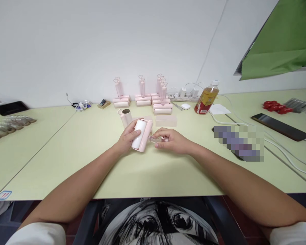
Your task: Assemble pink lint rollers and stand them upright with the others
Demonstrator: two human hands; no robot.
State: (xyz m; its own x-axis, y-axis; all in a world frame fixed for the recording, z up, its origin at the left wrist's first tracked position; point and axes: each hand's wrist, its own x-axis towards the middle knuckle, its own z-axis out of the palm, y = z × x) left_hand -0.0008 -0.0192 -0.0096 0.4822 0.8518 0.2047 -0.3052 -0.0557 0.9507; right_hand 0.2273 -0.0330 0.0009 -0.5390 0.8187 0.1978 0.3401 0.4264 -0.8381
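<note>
My left hand point(128, 136) is wrapped round a pink lint roller point(145, 136) with a white roll, holding it tilted above the table. My right hand point(172, 140) pinches the clear handle point(154, 139) that points out from the roller's right side. Part of that handle is covered by my fingers, so I cannot tell whether it is fully joined to the head. Just behind my left hand are a pink handle part and a roll with a dark open core point(126, 116). A pale pink translucent cover point(166, 120) lies behind my right hand.
Several pink lint rollers point(162, 108) stand upright near the wall. To their right are a power strip point(183, 99), a drink bottle point(206, 98) and white cables. Phones point(280, 126) and red-handled tools point(276, 107) lie on the right; bagged items point(11, 125) on the left.
</note>
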